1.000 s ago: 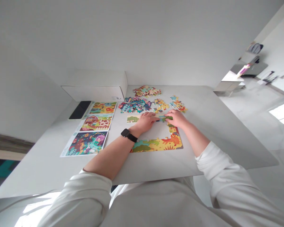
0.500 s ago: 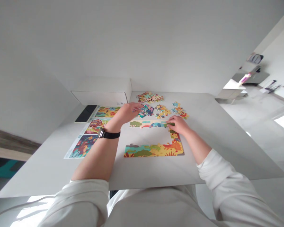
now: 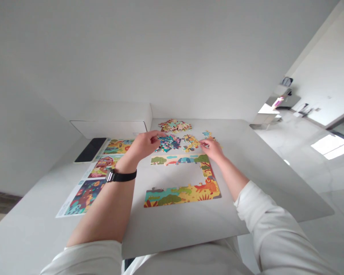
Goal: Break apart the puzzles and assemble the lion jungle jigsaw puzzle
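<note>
A partly built jigsaw frame (image 3: 186, 191) lies on the white table (image 3: 246, 183), with its top, right and bottom edges joined. My left hand (image 3: 145, 145), a black watch on its wrist, hovers with fingers pinched at the near edge of a blue pile of loose pieces (image 3: 169, 142). Whether it holds a piece I cannot make out. My right hand (image 3: 212, 147) rests with curled fingers by the frame's top right corner, touching loose yellow pieces (image 3: 191, 141). Another pile of loose pieces (image 3: 174, 125) lies farther back.
Three printed picture sheets (image 3: 103, 168) lie in a column left of the puzzle. A black phone (image 3: 90, 149) sits beyond them beside a white box (image 3: 114, 118) against the wall. The table's right edge drops to a tiled floor.
Both hands left the frame's top strip. My left hand went up and back to the blue pile; my right hand moved up to the loose yellow pieces. The camera tilted.
</note>
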`<state>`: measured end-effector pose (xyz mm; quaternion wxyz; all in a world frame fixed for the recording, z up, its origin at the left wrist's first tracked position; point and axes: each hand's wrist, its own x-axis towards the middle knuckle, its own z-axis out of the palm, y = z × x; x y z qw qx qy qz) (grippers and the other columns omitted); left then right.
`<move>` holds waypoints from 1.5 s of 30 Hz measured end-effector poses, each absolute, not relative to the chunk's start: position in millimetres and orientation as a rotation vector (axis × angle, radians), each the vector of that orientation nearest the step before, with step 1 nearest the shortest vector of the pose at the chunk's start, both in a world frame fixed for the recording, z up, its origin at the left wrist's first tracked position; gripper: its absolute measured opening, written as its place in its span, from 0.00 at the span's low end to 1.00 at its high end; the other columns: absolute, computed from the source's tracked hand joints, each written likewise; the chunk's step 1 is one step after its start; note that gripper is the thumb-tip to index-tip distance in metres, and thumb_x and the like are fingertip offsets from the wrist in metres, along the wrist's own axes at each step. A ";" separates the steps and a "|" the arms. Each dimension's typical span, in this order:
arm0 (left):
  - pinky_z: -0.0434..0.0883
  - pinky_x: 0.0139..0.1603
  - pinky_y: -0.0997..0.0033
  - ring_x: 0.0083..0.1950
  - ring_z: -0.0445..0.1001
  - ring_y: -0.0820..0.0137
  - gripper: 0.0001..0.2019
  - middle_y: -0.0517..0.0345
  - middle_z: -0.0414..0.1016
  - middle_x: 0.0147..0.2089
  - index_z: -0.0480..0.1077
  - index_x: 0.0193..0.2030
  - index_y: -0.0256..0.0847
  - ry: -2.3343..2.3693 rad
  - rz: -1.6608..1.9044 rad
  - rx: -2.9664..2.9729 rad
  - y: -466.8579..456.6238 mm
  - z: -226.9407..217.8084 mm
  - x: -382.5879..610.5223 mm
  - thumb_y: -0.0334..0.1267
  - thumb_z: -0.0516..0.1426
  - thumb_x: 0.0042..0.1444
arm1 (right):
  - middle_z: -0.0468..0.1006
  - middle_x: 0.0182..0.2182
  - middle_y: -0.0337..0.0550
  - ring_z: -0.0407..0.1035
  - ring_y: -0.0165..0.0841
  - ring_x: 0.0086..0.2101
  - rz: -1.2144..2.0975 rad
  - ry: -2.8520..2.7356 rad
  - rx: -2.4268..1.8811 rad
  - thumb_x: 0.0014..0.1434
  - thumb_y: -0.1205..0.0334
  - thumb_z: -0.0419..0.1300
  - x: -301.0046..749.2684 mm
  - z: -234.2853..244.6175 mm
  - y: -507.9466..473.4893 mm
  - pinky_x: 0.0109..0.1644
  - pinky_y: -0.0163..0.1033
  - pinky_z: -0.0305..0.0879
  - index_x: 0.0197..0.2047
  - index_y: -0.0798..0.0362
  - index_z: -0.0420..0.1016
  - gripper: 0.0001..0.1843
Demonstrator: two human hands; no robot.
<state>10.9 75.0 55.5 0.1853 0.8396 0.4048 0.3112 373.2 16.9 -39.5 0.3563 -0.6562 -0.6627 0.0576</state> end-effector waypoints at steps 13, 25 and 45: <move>0.69 0.41 0.70 0.36 0.72 0.68 0.19 0.54 0.78 0.40 0.82 0.54 0.42 1.030 0.842 2.419 86.3 39.7 4.9 0.39 0.55 0.62 | 0.85 0.55 0.50 0.79 0.42 0.54 0.212 -1.957 -1.954 0.67 0.56 0.67 375.7 -27.4 110.2 0.63 0.45 0.70 0.57 0.48 0.85 0.17; 0.72 0.46 0.68 0.41 0.77 0.64 0.18 0.50 0.81 0.46 0.81 0.54 0.44 1.106 0.790 2.398 90.5 28.8 1.5 0.43 0.53 0.67 | 0.85 0.48 0.50 0.78 0.43 0.48 0.294 -2.016 -1.809 0.54 0.59 0.76 378.0 -41.6 130.7 0.56 0.46 0.71 0.47 0.49 0.85 0.16; 0.72 0.46 0.69 0.42 0.79 0.64 0.15 0.52 0.85 0.47 0.82 0.53 0.44 1.026 0.853 2.406 65.7 54.1 28.3 0.42 0.59 0.65 | 0.83 0.30 0.41 0.78 0.36 0.33 0.881 -1.440 -1.256 0.50 0.38 0.74 342.9 -16.8 11.8 0.41 0.42 0.75 0.38 0.49 0.76 0.26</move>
